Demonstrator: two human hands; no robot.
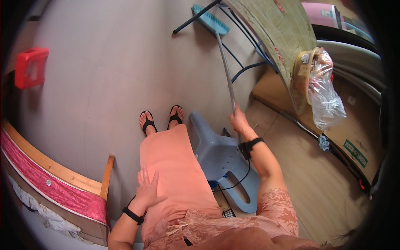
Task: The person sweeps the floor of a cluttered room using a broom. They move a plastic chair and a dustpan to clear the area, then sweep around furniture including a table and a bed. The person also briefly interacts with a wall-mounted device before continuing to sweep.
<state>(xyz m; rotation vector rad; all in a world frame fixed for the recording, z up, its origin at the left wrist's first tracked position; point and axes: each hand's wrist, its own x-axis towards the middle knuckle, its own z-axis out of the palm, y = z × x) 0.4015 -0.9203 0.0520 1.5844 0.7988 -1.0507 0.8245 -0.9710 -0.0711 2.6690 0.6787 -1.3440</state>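
My right hand (239, 120) grips the grey handle of a broom (227, 64). The handle slants away from me, and the teal broom head (211, 21) lies beside a dark table leg, its bristles facing up and away in the picture. My left hand (148, 189) rests with spread fingers on the front of the salmon-coloured skirt (170, 156) and holds nothing. Close to my right arm stands a blue-grey plastic chair (215, 150), partly hidden by the arm and skirt. A black band with a cable is on my right wrist.
On the right, a folding table (278, 40) carries a tan tub (302, 70) and a clear plastic bag (326, 103). Cardboard boxes (337, 137) lie beneath it. A wooden bed frame (72, 178) with a pink mattress stands at left. A red plastic container (31, 67) is at far left.
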